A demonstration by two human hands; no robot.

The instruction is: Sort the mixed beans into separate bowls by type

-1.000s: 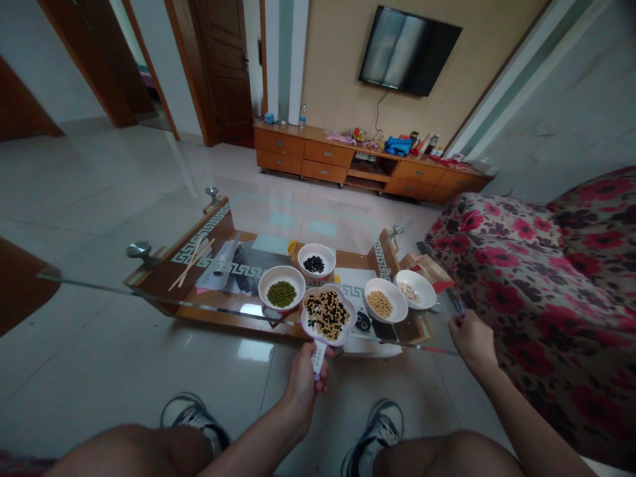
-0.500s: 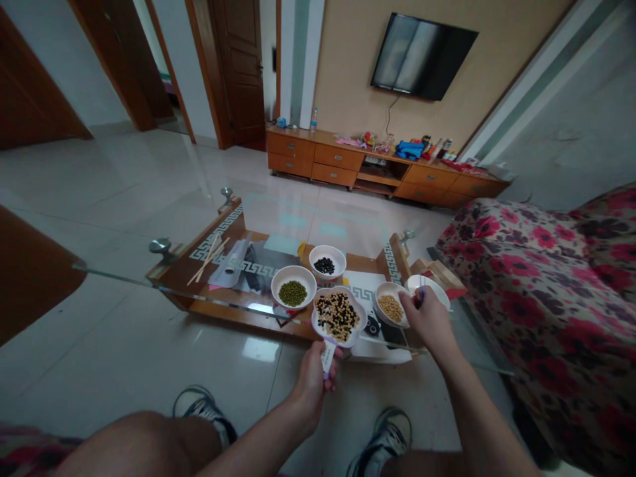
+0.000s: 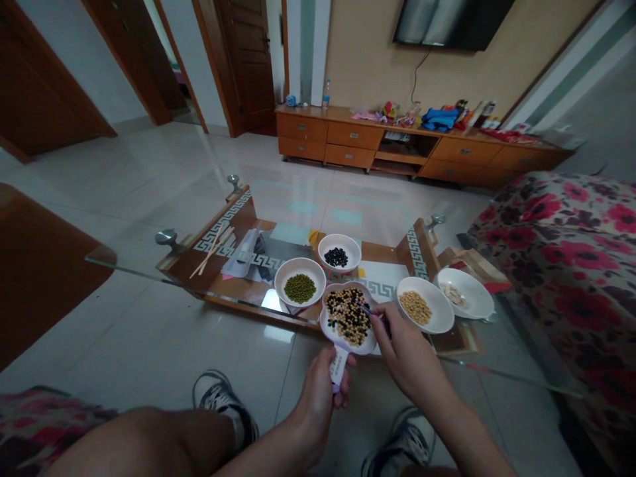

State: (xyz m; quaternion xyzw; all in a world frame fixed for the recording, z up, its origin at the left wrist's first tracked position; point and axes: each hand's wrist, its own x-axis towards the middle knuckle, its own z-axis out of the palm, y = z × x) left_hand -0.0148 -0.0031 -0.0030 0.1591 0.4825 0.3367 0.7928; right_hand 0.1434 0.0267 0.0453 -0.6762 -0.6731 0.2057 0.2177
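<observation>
My left hand (image 3: 320, 391) grips the labelled handle of a lilac-rimmed, flower-shaped dish (image 3: 324, 324), which holds mixed black and yellow beans. Over the dish's right side, my right hand (image 3: 400, 341) pinches a slim dark tool that looks like tweezers (image 3: 368, 310), its tip at the beans. Behind the dish stands a white bowl of black beans (image 3: 336, 257). To its left is a bowl of green beans (image 3: 300, 289). Right of my right hand are a bowl of yellow beans (image 3: 416, 307) and a bowl of pale pieces (image 3: 452, 295).
The bowls stand on a glass-topped coffee table (image 3: 144, 269); chopsticks (image 3: 211, 252) and papers show on its left. A flowered sofa (image 3: 566, 232) flanks the right side. Beyond the floor is a low wooden cabinet (image 3: 350, 136) with a bottle (image 3: 326, 94) and clutter.
My right hand has moved left with the tweezers, from beside the yellow-bean bowl to the flower-shaped dish. The view has tilted downward. My left hand keeps its hold on the dish.
</observation>
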